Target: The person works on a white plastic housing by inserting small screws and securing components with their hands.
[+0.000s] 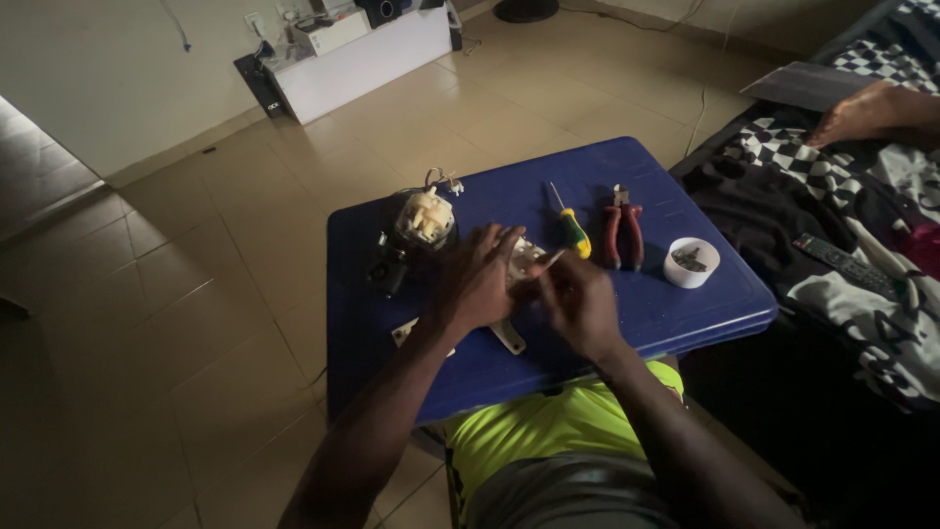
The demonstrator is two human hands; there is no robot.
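My left hand (477,279) rests flat, fingers spread, on a white plastic part (509,335) lying on the blue table (636,186). My right hand (576,299) is closed around a thin light-coloured stick-like piece (546,262) that points toward the white part. Left of my hands sits a black motor unit with a cream top (416,227), small wires sticking out behind it. Most of the white part is hidden under my hands.
A green-and-yellow screwdriver (571,227), red-handled pliers (622,231) and a small white cup of screws (690,262) lie to the right on the table. Another person's foot (862,113) rests on a checked cloth (783,147) with a remote control (844,264). Tiled floor (196,294) lies around.
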